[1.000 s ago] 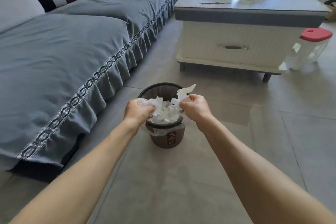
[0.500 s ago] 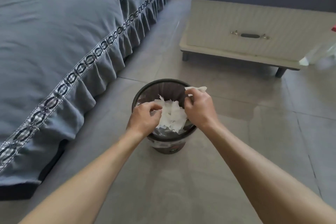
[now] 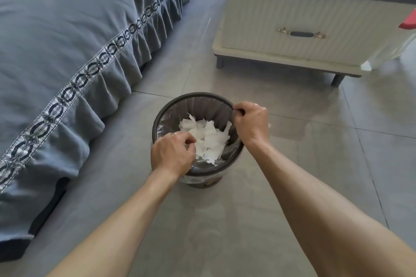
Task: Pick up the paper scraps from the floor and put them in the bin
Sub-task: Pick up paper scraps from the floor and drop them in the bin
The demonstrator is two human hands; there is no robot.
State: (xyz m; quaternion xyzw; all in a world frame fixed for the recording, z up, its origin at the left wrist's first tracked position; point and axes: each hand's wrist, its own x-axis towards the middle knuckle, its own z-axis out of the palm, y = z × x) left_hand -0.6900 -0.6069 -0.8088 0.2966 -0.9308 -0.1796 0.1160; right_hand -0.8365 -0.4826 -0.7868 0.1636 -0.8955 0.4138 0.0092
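Along the left runs a sofa (image 3: 56,40) under a grey cover with a patterned trim and a ruffled skirt that hangs to the tiled floor (image 3: 225,220). Just beside it the small dark bin (image 3: 195,99) stands on the tiles, a clear liner inside it. The left hand (image 3: 172,153) hangs over the near rim, fingers curled in over the white paper scraps (image 3: 207,139) heaped in the bin; whether it still pinches any, I cannot tell. The right hand (image 3: 251,123) sits at the bin's right rim, fingers curled, a sliver of white showing at its far side. Beyond stands a cream coffee table (image 3: 292,18) with a drawer handle (image 3: 301,33).
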